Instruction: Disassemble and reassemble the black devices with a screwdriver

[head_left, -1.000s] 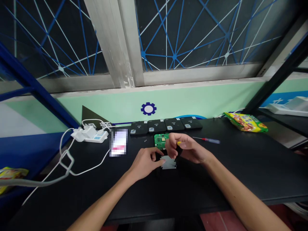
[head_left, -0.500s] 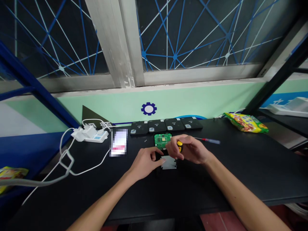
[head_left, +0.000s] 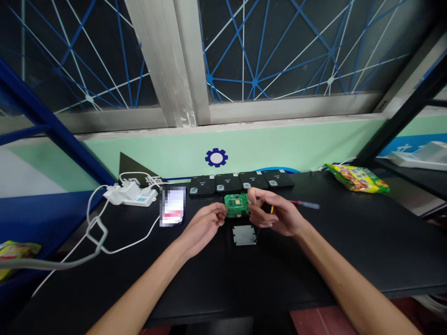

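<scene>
A green circuit board [head_left: 233, 203] lies in front of me, with a silver metal plate [head_left: 244, 235] on a dark piece just nearer to me. My left hand [head_left: 206, 225] is closed, its fingertips pressed together beside the board's left edge; whatever they hold, if anything, is hidden. On the other side, my right hand [head_left: 275, 214] wraps round a screwdriver with a yellow handle [head_left: 272, 209], mostly covered by the fingers. The screwdriver's thin shaft seems to point down near the plate's right edge. My right fingertips overlap the board's right side.
Several black flat boxes [head_left: 228, 183] line the back of the black table [head_left: 300, 274]. A second screwdriver [head_left: 307, 204] with a clear bluish handle lies to the right, before a yellow-green snack bag [head_left: 358, 178]. Leftward are a phone [head_left: 172, 206], a white power strip [head_left: 139, 197] and cables.
My left hand has lifted off the metal plate and moved up and left to the board's left edge. My right hand has turned slightly, still holding the screwdriver, its yellow handle now less visible.
</scene>
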Tool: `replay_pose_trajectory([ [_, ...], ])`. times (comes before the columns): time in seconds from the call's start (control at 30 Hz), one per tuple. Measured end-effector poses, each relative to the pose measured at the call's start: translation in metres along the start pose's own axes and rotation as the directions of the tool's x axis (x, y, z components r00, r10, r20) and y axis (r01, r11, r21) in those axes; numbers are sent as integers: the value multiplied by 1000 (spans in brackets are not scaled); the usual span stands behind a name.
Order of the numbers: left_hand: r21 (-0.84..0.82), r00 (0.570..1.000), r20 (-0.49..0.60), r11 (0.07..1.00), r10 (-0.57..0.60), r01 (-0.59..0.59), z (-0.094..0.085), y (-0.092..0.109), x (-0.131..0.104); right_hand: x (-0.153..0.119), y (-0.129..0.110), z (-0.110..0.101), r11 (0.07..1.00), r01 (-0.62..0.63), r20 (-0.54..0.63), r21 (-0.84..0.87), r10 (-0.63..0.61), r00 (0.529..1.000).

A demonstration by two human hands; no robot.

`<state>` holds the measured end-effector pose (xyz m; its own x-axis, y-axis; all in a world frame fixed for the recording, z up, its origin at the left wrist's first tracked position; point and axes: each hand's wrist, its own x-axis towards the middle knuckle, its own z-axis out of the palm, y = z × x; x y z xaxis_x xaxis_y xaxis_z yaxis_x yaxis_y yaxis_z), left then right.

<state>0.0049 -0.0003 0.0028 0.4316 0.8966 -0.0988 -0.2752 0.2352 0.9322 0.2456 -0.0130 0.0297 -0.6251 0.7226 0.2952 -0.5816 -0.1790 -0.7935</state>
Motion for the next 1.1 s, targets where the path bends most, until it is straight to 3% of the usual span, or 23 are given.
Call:
replay_pose_trajectory([
  [0.23,27,1000,12,1000,9,-10,-7,-4,-1,3,0,-2,1000,12,19,-23,-11,1000],
  [0.4,67,998,-65,997,-26,30,-2,-1,-3,3,1,-3,998,23,18,-50,-22,1000],
  [0.57,-120,1000,-11,993,-24,23,-1,-1,0,3,4,-4,994,45,-27,-102,-48,998],
  [0.67,-148,999,-1,988,-36,35,-1,-1,0,1,5,-5,995,30,-34,-99,-34,999],
  [0.9,-89,996,3,992,-85,84,0,1,-3,-1,2,-4,1000,10,-43,-25,-11,999],
  [1.1,108,990,-53,985,-132,137,-1,1,-4,1,-1,-5,999,8,11,-52,-7,1000],
])
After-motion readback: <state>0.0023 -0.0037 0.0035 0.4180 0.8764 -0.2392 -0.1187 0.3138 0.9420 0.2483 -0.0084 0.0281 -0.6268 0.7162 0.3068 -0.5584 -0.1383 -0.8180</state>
